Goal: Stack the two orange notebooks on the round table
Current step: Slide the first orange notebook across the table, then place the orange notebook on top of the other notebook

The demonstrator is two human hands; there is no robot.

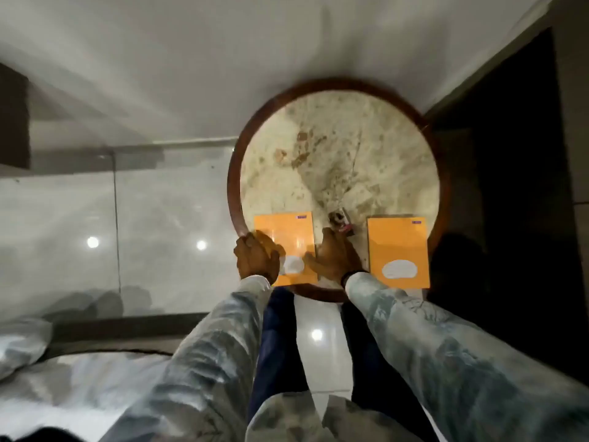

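Two orange notebooks with white labels lie flat on the round table (pixel 338 148), at its near edge and apart from each other. The left orange notebook (pixel 291 236) is held from both sides. My left hand (pixel 257 258) curls over its left edge. My right hand (pixel 334 258) presses against its right edge, with the thumb on the cover. The right orange notebook (pixel 398 248) lies untouched, a hand's width to the right of my right hand.
A small dark object with a pink part (pixel 341 222) sits on the marble top between the notebooks, just beyond my right fingers. The table has a raised dark wooden rim (pixel 234 189). A bed (pixel 63 384) is at the lower left, and dark furniture (pixel 516 186) stands to the right.
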